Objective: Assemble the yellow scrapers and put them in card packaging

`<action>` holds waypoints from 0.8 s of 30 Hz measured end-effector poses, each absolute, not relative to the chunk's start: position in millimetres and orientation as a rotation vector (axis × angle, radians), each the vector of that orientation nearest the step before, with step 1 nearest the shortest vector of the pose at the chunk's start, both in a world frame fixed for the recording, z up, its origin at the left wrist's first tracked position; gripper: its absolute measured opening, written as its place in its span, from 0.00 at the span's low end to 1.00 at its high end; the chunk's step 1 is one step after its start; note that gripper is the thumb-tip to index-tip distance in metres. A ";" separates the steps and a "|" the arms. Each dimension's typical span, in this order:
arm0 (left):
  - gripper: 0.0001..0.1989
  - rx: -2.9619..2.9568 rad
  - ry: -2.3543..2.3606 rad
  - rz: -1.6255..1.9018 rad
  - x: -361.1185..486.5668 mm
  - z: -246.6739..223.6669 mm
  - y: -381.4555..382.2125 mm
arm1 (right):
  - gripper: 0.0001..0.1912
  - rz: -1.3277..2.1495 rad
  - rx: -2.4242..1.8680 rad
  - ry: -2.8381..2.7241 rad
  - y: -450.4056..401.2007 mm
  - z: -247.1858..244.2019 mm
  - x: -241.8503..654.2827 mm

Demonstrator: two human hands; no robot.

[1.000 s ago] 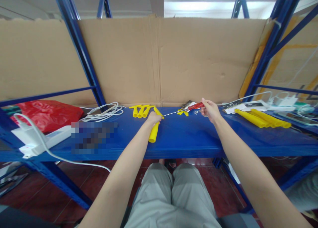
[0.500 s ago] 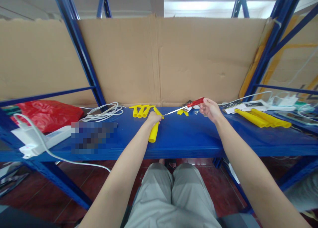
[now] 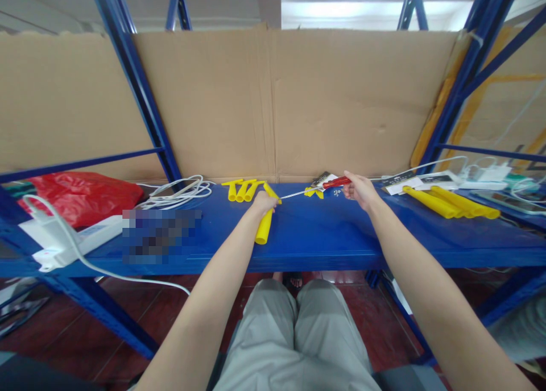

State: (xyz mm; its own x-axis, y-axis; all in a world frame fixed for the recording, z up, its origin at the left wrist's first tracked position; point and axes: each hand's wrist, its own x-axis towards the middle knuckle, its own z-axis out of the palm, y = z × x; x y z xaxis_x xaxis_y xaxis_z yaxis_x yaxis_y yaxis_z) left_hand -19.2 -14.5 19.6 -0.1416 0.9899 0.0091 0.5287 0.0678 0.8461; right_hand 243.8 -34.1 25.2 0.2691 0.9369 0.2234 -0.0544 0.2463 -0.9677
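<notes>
My left hand (image 3: pixel 265 201) is closed round a yellow plastic tube (image 3: pixel 263 231) with a yellow crosspiece at its far end, which lies on the blue bench (image 3: pixel 324 237). In my right hand (image 3: pixel 360 191) is the red handle of a screwdriver (image 3: pixel 336 182), its long shaft pointing left. The shaft's tip reaches the far end of the tube beside my left fingers; the exact contact is too small to make out. Beyond the shaft lie small yellow pieces (image 3: pixel 314 192) and a few tiny metal parts (image 3: pixel 336 192). Several yellow T-shaped pieces (image 3: pixel 243 191) stand left of my left hand.
Several yellow tubes (image 3: pixel 452 203) lie at the right. On the left are a red plastic bag (image 3: pixel 89 196), coiled white cable (image 3: pixel 181 192) and a white power strip (image 3: pixel 98 236). A cardboard sheet (image 3: pixel 341 107) backs the bench between blue posts (image 3: pixel 140 90).
My right hand and the screwdriver's handle have dropped slightly, so the shaft lies at a flatter angle. My left hand and the tube have stayed in place.
</notes>
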 end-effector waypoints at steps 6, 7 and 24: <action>0.07 1.516 1.731 0.982 -20.2 17.8 -12.0 | 0.19 0.878 -1.080 -1.082 -29.3 22.1 247.8; 0.08 1.515 1.730 0.984 -20.3 17.5 -11.8 | 0.19 0.869 -1.068 -1.085 -29.6 22.2 247.7; 0.08 1.515 1.778 0.943 -18.1 21.3 -13.9 | 0.11 1.014 -0.780 -1.163 -44.2 32.3 242.3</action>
